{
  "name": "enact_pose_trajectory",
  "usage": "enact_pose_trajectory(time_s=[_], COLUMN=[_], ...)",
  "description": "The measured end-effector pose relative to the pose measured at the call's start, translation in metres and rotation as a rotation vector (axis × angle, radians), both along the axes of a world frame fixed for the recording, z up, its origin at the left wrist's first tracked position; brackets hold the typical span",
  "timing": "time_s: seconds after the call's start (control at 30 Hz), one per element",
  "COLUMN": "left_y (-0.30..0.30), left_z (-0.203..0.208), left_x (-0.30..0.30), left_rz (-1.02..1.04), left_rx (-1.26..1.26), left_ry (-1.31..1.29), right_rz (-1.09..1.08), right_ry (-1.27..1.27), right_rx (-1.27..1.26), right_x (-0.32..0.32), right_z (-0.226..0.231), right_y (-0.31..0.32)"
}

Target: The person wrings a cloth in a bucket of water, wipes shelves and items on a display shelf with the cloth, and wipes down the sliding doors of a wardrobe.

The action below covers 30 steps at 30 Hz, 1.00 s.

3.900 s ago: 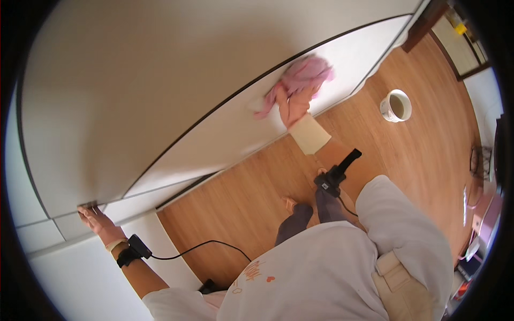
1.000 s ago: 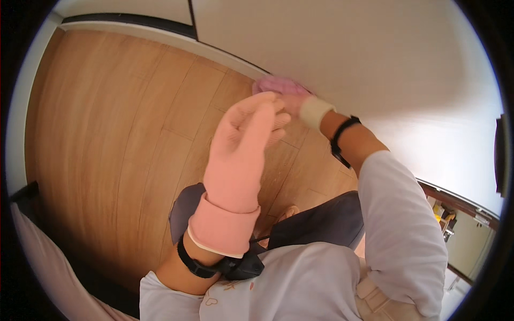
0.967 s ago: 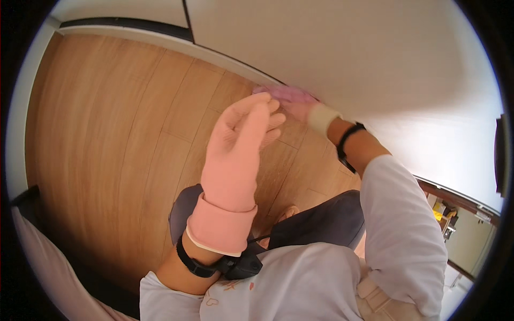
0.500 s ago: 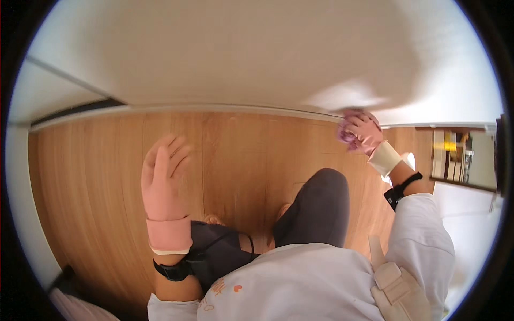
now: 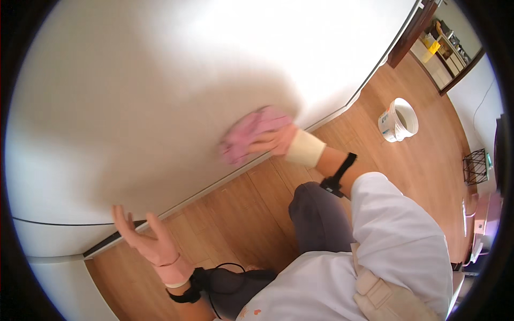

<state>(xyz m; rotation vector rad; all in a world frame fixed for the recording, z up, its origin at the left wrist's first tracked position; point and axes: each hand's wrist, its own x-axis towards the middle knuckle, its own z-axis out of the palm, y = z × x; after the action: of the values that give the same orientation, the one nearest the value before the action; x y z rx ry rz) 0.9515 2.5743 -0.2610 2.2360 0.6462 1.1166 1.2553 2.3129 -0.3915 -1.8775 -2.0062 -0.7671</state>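
Observation:
A white upright panel (image 5: 176,128) fills the upper left in front of me. Against its lower part my right hand (image 5: 277,140), in a pink rubber glove with a cream cuff, presses a bunched pink cloth (image 5: 256,130). The cloth is smeared by motion, and its far side bulges past the fingertips. My left hand (image 5: 155,243) wears the same kind of pink glove. Its fingers are spread and nothing is in them; it is raised beside the panel's lower left edge, and I cannot tell whether it touches.
Wooden floor (image 5: 246,208) runs along the panel's bottom edge. A white bucket (image 5: 393,125) stands on it to the right. Farther off are a black wire rack (image 5: 475,167) by the right wall and a doorway with shelves (image 5: 450,51) beyond.
My view has turned to the right, bringing the bucket into sight. My right hand has carried the cloth from the panel's base up onto its face. My left hand's fingers have spread.

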Motion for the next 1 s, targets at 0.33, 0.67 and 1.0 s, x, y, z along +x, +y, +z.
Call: enact_pose_trajectory(time_s=[0.33,0.67,1.0], left_y=[-0.068,-0.086,-0.098], left_z=[0.13,0.136,0.137], left_x=[0.127,0.156,0.171], left_rz=[-0.294,-0.059,0.021], left_rx=[0.788,1.201,1.283], left_ry=[-0.081,0.266,0.384], right_rz=[-1.157,-0.584,-0.893], right_ry=[0.876,0.091,-0.017], right_rx=[1.42,1.257,1.481], right_x=[0.075,0.101,0.215], right_z=[-0.091,0.257,0.147], right_y=[-0.117,-0.155,-0.26])
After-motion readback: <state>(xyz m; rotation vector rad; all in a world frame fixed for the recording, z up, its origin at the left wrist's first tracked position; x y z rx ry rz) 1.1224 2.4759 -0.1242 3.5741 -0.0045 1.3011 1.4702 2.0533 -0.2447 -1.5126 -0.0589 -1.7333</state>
